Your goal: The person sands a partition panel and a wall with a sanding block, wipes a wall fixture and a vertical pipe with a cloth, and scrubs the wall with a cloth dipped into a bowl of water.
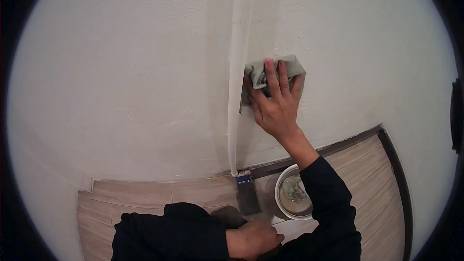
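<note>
My right hand (278, 108) presses a grey-green cloth (296, 65) against the white wall, just right of a white vertical pipe (237, 58). Its fingers are spread over the bunched cloth, which folds out above and beside them. Low in front of my body, my left hand (255, 239) is closed, the back of it towards me. Whatever lies inside its curled fingers, if anything, is hidden.
A white bucket (277, 198) of cloudy water with something pale in it stands on the wood-look floor (140, 193), below my right forearm. A dark flat piece with a blue end (244, 180) lies at the pipe's foot. Dark skirting (357, 138) edges the floor.
</note>
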The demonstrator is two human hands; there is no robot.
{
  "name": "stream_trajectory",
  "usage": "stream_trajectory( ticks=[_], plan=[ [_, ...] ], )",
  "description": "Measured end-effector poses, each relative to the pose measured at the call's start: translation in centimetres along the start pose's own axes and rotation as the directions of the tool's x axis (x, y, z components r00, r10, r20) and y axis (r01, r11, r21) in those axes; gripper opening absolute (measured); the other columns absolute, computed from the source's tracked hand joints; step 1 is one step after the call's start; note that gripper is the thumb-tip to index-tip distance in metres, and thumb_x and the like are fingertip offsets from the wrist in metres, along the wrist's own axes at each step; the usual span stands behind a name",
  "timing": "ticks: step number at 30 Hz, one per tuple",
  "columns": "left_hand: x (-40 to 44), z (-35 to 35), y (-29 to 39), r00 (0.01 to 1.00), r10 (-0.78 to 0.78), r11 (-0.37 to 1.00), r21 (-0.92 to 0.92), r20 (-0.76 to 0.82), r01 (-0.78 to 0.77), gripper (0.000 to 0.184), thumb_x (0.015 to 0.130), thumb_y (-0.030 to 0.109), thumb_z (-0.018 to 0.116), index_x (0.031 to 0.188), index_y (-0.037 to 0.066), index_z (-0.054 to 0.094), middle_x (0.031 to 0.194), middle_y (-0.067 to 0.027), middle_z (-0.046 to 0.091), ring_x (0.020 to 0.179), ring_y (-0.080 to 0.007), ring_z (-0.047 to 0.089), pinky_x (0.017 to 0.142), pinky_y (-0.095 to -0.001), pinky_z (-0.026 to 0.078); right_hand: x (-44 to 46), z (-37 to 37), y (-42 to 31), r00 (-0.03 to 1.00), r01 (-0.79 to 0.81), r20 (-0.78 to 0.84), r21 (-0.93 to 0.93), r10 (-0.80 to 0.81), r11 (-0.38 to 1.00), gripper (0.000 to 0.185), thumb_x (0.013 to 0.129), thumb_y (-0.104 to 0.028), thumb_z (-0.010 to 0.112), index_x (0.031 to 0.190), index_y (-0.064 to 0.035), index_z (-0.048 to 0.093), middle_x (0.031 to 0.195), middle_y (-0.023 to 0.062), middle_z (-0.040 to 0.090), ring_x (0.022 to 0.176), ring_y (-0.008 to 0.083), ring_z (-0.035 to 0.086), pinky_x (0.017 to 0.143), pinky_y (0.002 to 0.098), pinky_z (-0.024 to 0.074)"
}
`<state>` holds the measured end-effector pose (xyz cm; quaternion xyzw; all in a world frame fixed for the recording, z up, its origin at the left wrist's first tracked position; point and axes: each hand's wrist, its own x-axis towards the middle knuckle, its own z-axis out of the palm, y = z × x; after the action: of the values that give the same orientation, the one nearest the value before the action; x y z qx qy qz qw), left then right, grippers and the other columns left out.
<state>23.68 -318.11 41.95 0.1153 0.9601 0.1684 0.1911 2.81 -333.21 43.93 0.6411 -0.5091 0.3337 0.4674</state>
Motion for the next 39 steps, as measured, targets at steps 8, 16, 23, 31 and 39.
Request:
stream_trajectory(
  ticks=[8, 16, 23, 31, 39],
  plan=[
    [0.1, -1.2, -0.9, 0.994, -0.006, 0.992, -0.121, 0.111, 0.02, 0.056, 0.069, 0.022, 0.082, 0.116, -0.002, 0.062, 0.095, -0.02, 0.069, 0.093, -0.0376, 0.068, 0.079, -0.0467, 0.055, 9.7, -0.9, 1.6, 0.959, -0.164, -0.235, -0.016, 0.156, 0.986, 0.051, 0.089, -0.029, 0.063, 0.14, -0.0272, 0.061, 0.165, 0.0186, 0.02, 0.151, 0.0407, 0.022, 0.112, 0.0681, 0.0143],
    [0.7, -2.2, -1.8, 0.976, -0.046, 0.992, -0.107, 0.215, 0.07, 0.06, 0.073, 0.022, 0.082, 0.123, -0.001, 0.059, 0.1, -0.0192, 0.07, 0.095, -0.0368, 0.069, 0.081, -0.0459, 0.056, 7.6, -0.8, 1.6, 0.962, -0.225, -0.15, 0.04, 0.229, 0.974, 0.045, 0.089, -0.026, 0.063, 0.135, -0.0257, 0.066, 0.165, 0.0173, 0.022, 0.151, 0.0404, 0.023, 0.113, 0.0708, 0.0106],
    [2.1, -2.4, -1.9, 0.949, -0.095, 0.993, -0.031, 0.302, 0.11, 0.065, 0.073, 0.024, 0.083, 0.127, -0.001, 0.057, 0.103, -0.0179, 0.07, 0.097, -0.0357, 0.069, 0.082, -0.0449, 0.056, 4.6, 1.9, 2.1, 0.991, -0.073, -0.107, 0.038, 0.077, 0.997, 0.048, 0.089, -0.029, 0.066, 0.136, -0.0343, 0.063, 0.166, 0.0114, 0.023, 0.151, 0.0377, 0.024, 0.113, 0.0706, 0.0136],
    [3.2, 0.9, -3.5, 0.994, 0.009, 0.988, -0.153, 0.112, 0.008, 0.063, 0.07, 0.015, 0.076, 0.125, -0.002, 0.051, 0.096, -0.0187, 0.066, 0.089, -0.0376, 0.069, 0.074, -0.0456, 0.057, 10.3, 1.4, 1.7, 0.931, -0.227, -0.257, 0.147, 0.259, 0.963, 0.038, 0.083, -0.027, 0.066, 0.121, -0.0274, 0.072, 0.165, 0.013, 0.026, 0.149, 0.0359, 0.027, 0.112, 0.0717, 0.0122],
    [2.4, -0.3, -3.5, 0.993, -0.118, 0.98, -0.161, 0.029, 0.121, 0.058, 0.064, 0.023, 0.082, 0.11, -0.003, 0.058, 0.091, -0.0172, 0.069, 0.09, -0.0359, 0.07, 0.076, -0.0447, 0.057, -6.6, 6.3, 1.0, 0.973, 0.23, -0.015, 0.109, -0.23, 0.967, 0.016, 0.082, -0.035, 0.067, 0.074, -0.0212, 0.066, 0.159, -0.0037, 0.04, 0.131, 0.0152, 0.049, 0.108, 0.0645, 0.0278]
  ],
)
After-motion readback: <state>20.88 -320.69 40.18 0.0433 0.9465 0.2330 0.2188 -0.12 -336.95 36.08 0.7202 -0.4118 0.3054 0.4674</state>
